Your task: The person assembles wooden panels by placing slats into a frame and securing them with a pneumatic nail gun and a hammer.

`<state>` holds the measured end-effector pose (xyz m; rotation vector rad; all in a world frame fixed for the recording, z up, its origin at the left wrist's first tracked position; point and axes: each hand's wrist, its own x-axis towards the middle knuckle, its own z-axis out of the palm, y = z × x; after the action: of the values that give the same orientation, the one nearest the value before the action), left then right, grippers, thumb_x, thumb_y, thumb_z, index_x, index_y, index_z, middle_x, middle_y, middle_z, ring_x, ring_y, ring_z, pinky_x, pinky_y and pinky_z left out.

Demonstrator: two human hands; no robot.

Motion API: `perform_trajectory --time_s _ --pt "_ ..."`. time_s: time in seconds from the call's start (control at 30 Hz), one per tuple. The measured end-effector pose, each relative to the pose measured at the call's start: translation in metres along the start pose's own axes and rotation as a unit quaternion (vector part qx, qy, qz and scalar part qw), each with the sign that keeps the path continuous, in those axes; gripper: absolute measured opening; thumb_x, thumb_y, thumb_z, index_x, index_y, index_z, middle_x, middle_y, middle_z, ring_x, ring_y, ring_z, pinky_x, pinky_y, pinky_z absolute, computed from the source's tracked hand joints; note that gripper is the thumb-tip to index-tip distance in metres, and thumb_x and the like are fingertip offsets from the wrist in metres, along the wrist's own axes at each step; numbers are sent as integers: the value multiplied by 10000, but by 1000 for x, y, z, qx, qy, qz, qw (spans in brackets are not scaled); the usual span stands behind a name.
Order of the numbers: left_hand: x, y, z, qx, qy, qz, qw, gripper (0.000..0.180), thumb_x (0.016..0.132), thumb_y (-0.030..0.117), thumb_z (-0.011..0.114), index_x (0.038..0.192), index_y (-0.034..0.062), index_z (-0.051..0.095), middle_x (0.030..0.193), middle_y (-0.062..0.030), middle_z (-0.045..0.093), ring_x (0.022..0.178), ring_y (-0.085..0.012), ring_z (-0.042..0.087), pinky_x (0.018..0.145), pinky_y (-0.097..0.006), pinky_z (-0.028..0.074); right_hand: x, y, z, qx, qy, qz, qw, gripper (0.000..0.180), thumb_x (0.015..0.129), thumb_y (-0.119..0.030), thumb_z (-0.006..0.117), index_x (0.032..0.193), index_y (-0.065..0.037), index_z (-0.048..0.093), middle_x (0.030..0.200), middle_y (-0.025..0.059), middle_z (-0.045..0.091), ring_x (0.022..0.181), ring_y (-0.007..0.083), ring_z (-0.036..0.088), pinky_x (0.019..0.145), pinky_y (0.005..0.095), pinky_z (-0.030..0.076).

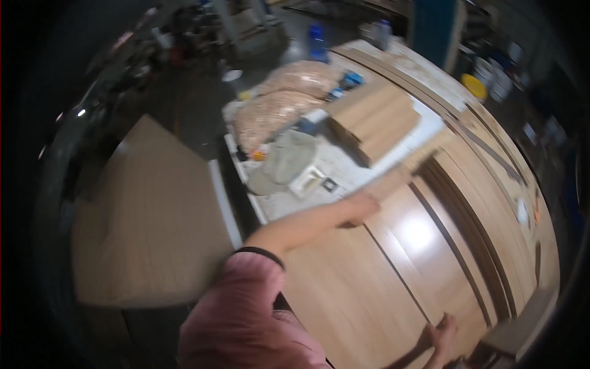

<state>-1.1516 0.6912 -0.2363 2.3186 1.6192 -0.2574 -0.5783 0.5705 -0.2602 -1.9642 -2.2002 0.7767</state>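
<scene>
Light wood-coloured panels lie side by side on the bench in front of me. A dark seam runs between a wide wood panel (344,270) and a glossier one to its right. At the far end of that seam, my left hand (361,208) is closed on the panel's edge, its fingers curled and partly blurred. Near the opposite end, my right hand (444,331) grips the near edge, thumb uppermost; its lower fingers are hidden. Both arms reach over the panels, the left one in a pink sleeve with a dark band.
Stacked wood strips (473,227) lie to the right. Beyond the panels are a stack of short boards (378,117), a grey-green cloth (289,157) and clear bags of small tan pieces (276,114). A large cardboard sheet (153,227) stands at left. A blue bottle (317,43) is farther back.
</scene>
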Motion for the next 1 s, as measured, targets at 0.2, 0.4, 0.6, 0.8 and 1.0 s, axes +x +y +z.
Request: perform_trajectory --time_s 0.2,0.4,0.6,0.8,1.0 --pt "-33 -91 73 -144 262 -155 942 446 851 265 747 1208 9 667 1256 -226 643 1241 -417 559 1076 -488 446 -49 62 16 94 273 218 932 588 896 -286 735 1371 23 577 1413 262 566 1319 421 520 1152 481 372" --pt "-36 -90 85 -356 138 -240 892 222 922 130 664 1085 -4 736 908 -143 763 809 -236 716 779 -344 560 -51 104 23 92 340 328 877 605 865 -275 759 1365 25 597 1392 269 583 1288 394 568 1111 444 435" --pt "-2 -56 45 -177 121 -228 950 207 834 159 589 872 30 747 917 -233 722 890 -426 694 820 -506 548 -88 191 47 242 337 342 843 640 906 -187 745 1441 73 508 1460 257 559 1389 344 514 1177 412 381" --pt "-23 -65 45 -241 128 -287 918 235 818 208 628 923 52 769 977 -208 733 965 -398 702 866 -458 557 -73 158 39 122 284 283 908 608 976 -303 701 1405 96 537 1433 276 577 1345 359 552 1129 393 412" --pt "1 -68 52 -193 101 -213 953 212 879 109 616 1057 49 715 1064 -228 722 1030 -424 681 894 -509 540 -89 252 62 220 238 229 918 576 1001 -129 624 1502 82 436 1500 239 526 1324 287 541 1133 356 402"
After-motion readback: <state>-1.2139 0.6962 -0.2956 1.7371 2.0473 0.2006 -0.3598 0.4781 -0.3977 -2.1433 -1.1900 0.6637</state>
